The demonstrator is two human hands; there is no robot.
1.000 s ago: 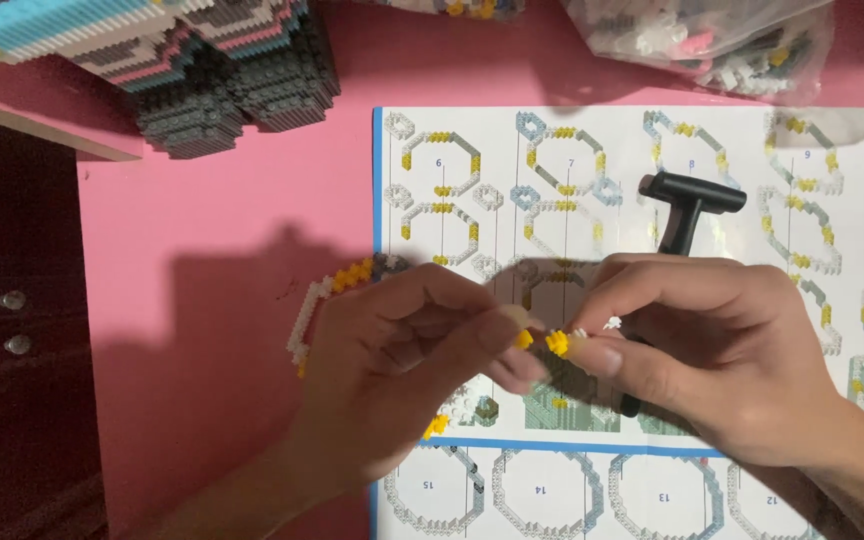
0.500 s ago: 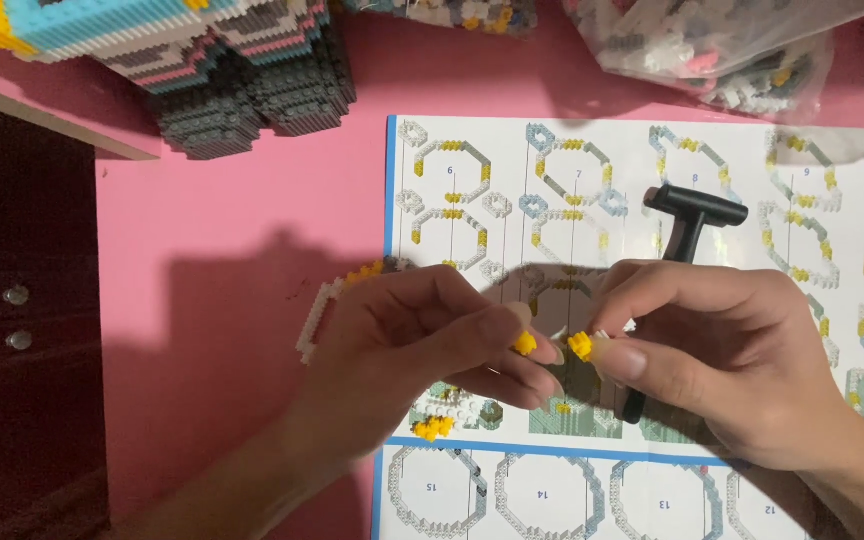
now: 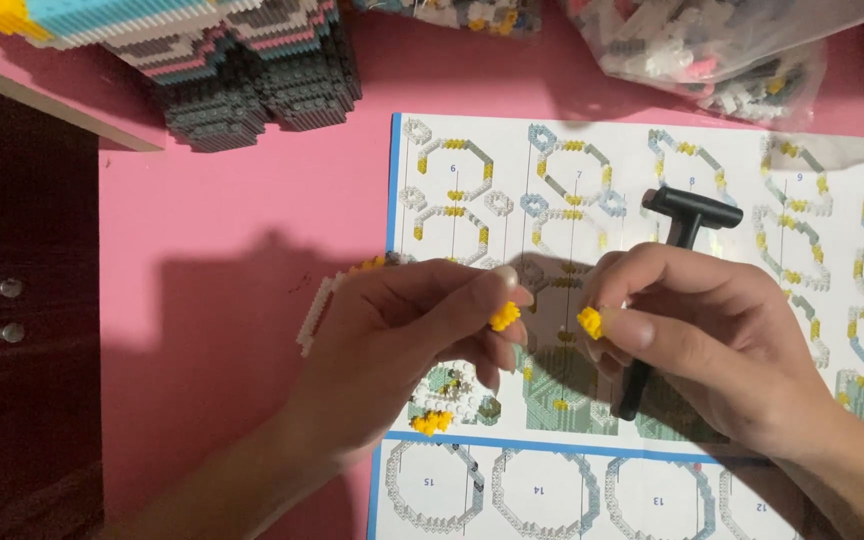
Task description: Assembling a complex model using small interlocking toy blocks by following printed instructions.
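Above the instruction sheet, the left hand pinches a small yellow brick at its fingertips, and the right hand pinches another yellow piece just beside it. The two are held slightly apart, facing each other as if for joining. A black T-shaped tool lies on the sheet, partly under the right hand, within easy reach.

Warm, fairly dim indoor light, strong pink cast across frame. Source seems upper right: broad soft shadow of left hand falls left onto pink table at centre left. Darker shadow under right hand on instruction sheet. Left edge of frame nearly black. Faint glare on plastic bag, upper right. Focus soft overall, fingertips slightly blurred; compression noise in dark areas.
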